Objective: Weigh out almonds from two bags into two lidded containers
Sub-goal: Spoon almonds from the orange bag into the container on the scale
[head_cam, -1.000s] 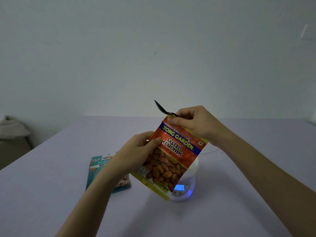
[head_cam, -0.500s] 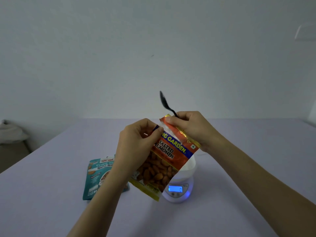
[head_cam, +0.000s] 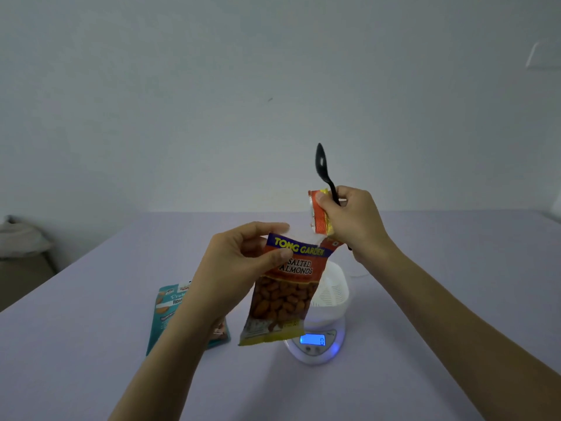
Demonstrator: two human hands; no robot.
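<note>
Lilac counter (head_cam: 91,344), bowl (head_cam: 332,293) on scale (head_cam: 315,350); left hand (head_cam: 239,265) pinches an upright almond bag (head_cam: 285,299), right hand (head_cam: 352,223) grips its torn strip (head_cam: 320,217) and a spoon (head_cam: 321,165).

1. The salted-almonds bag (head_cam: 285,296) was orange-red, with a blue band lettered in yellow, a yellow bottom edge and brown almonds showing.
2. The torn-off strip (head_cam: 320,215) was orange and yellow.
3. The spoon (head_cam: 321,165) was black.
4. The second bag (head_cam: 170,311) was teal with white lettering.
5. The container (head_cam: 332,293) was white, with fine ribbing inside.
6. The scale (head_cam: 315,355) was white, its display (head_cam: 312,339) lit blue.
7. The bench (head_cam: 91,360) was pale lilac.
</note>
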